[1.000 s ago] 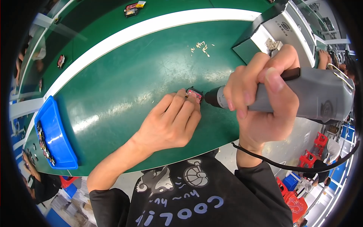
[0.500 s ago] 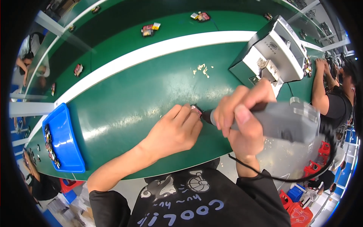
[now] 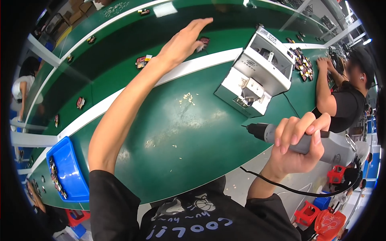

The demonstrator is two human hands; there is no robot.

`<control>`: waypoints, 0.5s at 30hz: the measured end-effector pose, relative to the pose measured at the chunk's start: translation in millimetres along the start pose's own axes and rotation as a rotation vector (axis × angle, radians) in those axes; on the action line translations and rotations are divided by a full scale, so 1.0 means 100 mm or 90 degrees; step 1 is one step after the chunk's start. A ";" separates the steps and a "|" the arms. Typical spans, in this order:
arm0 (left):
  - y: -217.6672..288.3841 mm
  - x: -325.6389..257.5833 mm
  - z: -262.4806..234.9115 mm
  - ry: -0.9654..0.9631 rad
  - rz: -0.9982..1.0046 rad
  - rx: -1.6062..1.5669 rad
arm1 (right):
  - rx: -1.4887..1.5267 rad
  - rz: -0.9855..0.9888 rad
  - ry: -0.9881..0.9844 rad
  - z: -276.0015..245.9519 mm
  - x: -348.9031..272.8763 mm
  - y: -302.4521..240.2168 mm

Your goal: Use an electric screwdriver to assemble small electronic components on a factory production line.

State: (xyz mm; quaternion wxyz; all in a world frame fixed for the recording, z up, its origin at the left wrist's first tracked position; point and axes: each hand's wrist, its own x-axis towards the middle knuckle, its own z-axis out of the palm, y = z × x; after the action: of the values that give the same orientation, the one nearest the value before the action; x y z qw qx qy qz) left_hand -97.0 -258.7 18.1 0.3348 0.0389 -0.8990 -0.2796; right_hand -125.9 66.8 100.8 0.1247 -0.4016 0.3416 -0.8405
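Note:
My left hand [image 3: 179, 46] is stretched out over the dark green belt beyond the white rail, its fingers straight and apart. Just beside its thumb sits a small red-and-black part [image 3: 204, 41], slightly blurred, on the belt. Another small part with a yellow-and-white piece [image 3: 142, 61] lies next to my left wrist. My right hand [image 3: 299, 142] is wrapped round a grey corded electric screwdriver [image 3: 333, 146]. Its thin bit points left above the green bench, in front of a silver box-shaped machine [image 3: 251, 86] that looks like a screw feeder.
A blue tray [image 3: 74, 168] with several small parts stands at the left. Pale crumbs [image 3: 187, 99] are scattered on the green bench [image 3: 161, 128]. A white rail [image 3: 201, 66] divides bench and belt. A pile of parts [image 3: 302, 66] and a co-worker's arm [image 3: 325, 86] are at the right.
My left hand has left the small part's spot on the bench and reached forward over the belt. My right hand has drawn the screwdriver back to the right.

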 end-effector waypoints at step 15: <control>-0.26 -0.96 -0.47 -0.022 -0.222 0.331 | 0.006 -0.016 -0.034 -0.16 0.12 0.11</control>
State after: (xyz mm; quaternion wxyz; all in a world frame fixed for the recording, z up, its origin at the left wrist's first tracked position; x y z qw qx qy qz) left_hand 3.3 -277.9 -22.1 0.2451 0.2724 -0.9257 -0.0939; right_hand -146.8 60.1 93.4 0.1253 -0.4272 0.3290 -0.8328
